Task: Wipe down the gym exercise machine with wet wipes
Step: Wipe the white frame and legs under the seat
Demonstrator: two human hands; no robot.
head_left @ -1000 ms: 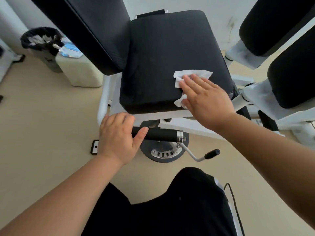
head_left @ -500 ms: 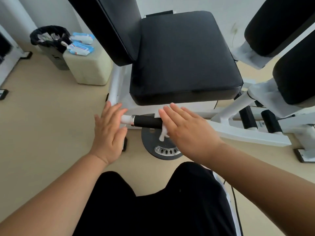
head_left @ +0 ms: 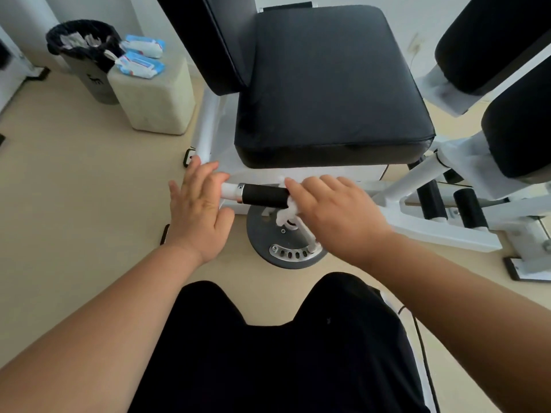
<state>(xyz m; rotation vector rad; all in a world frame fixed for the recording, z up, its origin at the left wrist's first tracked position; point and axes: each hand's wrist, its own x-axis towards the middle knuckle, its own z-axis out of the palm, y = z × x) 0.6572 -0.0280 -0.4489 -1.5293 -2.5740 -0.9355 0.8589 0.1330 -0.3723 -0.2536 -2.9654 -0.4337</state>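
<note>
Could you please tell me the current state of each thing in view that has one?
left hand: open, fingers straight, touching the white end of the handle.
right hand: curled over the wet wipe, pressing it onto the handle.
wet wipe: crumpled, bunched around the handle's black grip.
trash bin: open, lined, holding used wipes.
wipe packs: two, lying on the beige stool.

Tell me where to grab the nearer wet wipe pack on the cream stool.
Take the nearer pack across its narrow middle, from above: it lies flat on the stool, the bin crowds its left end, and the second pack sits just behind.
</note>
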